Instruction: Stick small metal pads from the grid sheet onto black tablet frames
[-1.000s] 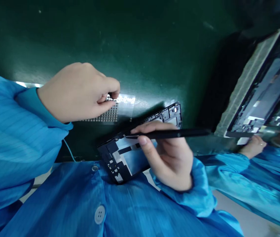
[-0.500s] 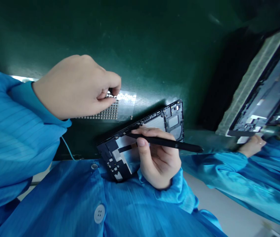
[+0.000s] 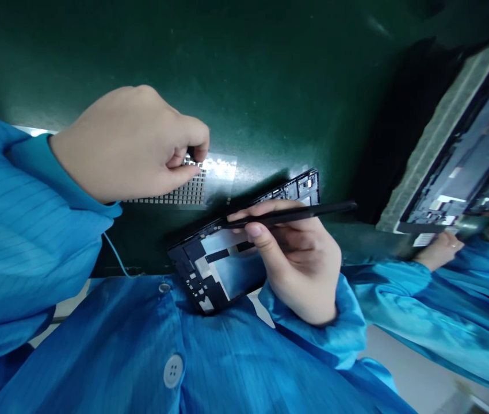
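Observation:
My left hand (image 3: 128, 144) is closed in a pinch, thumb and forefinger on a clear sheet (image 3: 216, 178) that carries a grid of small pale squares and lies on the green mat. My right hand (image 3: 300, 264) grips a thin black tool (image 3: 296, 214), its tip pointing left over a black phone frame (image 3: 210, 270). The frame lies tilted at the mat's near edge, against my blue coat, and my right fingers partly cover its middle. Whether those fingers also hold the frame is hidden.
A dark green mat (image 3: 270, 86) covers the bench. At the right, a long tray (image 3: 464, 172) holds more dark frames. Another person's hand (image 3: 438, 250) in a blue sleeve reaches beneath it. A thin cyan cord (image 3: 115, 256) runs from my left cuff.
My right hand has tilted the black tool's rear end upward and shifted slightly right over the frame. My left hand has stayed pinched on the sheet, drifting a little up in view.

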`<state>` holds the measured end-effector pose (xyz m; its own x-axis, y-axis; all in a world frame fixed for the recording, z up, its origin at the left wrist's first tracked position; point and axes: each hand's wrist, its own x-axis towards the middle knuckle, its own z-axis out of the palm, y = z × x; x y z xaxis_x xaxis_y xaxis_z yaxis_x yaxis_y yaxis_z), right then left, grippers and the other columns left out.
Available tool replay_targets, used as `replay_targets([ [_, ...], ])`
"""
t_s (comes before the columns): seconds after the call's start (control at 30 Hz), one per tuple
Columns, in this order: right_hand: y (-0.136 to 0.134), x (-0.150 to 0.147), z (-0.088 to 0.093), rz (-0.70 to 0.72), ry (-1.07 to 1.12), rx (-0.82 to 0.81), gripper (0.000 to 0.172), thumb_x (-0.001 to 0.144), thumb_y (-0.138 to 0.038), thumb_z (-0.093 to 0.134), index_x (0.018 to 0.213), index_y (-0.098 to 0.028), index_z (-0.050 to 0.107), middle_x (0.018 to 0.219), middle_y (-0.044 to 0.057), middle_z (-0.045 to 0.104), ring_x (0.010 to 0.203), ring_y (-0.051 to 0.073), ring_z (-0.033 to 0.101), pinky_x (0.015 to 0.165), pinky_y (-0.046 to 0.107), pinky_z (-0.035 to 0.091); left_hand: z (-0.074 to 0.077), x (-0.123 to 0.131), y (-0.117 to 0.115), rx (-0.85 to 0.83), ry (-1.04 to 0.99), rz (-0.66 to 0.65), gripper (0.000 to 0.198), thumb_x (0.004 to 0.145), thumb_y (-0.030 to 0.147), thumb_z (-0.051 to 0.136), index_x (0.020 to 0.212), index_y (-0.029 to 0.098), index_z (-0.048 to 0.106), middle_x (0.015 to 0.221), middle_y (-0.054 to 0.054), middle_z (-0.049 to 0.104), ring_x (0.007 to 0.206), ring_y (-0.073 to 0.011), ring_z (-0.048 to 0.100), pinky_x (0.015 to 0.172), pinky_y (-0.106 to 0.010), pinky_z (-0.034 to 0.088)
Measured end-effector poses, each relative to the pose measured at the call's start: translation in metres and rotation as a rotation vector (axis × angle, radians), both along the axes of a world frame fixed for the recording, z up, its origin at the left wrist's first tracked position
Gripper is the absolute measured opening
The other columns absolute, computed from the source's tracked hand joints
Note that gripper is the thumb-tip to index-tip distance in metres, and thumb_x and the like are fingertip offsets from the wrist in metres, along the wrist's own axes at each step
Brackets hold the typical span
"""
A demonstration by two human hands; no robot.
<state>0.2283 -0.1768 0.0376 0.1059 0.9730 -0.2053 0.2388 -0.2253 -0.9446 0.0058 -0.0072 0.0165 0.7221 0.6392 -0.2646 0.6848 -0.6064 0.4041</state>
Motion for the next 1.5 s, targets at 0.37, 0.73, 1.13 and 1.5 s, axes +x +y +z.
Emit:
replay_targets([
  [0.37,0.006,0.005,0.002,0.125,-0.163,0.02,0.014,0.108,-0.02,0.079,0.121,-0.025,0.076,0.116,0.004,0.088,0.104,0.019,0.087,0.091,0.036,0.073,0.0,-0.001,0.0,0.02,-0.019,-0.023,0.03,0.105,0.032,0.055,0.114,0.021,0.082,0.079,-0.001,0.072,0.073,-0.0186,0.06,0.083,-0.035,0.047],
  [0.73,0.002,0.01,-0.002,0.317,-0.199,0.331,0.032,0.103,-0.003,0.073,0.13,-0.021,0.073,0.123,0.011,0.085,0.118,0.023,0.083,0.101,0.043,0.073,0.002,0.001,-0.001,-0.017,0.022,0.004,0.028,0.105,0.032,0.06,0.115,0.02,0.084,0.081,-0.001,0.074,0.084,-0.0226,0.072,0.094,-0.037,0.055],
  [1.13,0.011,0.011,-0.001,0.161,-0.173,0.322,0.03,0.104,-0.007,0.077,0.128,-0.025,0.077,0.118,0.006,0.087,0.112,0.022,0.086,0.102,0.043,0.074,0.0,0.001,0.0,0.014,0.017,-0.014,0.029,0.106,0.034,0.057,0.114,0.022,0.082,0.081,0.001,0.073,0.079,-0.0198,0.069,0.088,-0.034,0.052],
  [1.5,-0.007,-0.002,-0.018,0.13,-0.155,0.345,0.03,0.101,-0.005,0.073,0.124,-0.024,0.076,0.109,0.008,0.086,0.102,0.024,0.084,0.091,0.045,0.074,0.003,-0.001,0.0,-0.016,-0.018,-0.03,0.036,0.107,0.035,0.049,0.115,0.022,0.081,0.081,-0.002,0.074,0.074,-0.0201,0.061,0.074,-0.033,0.039],
])
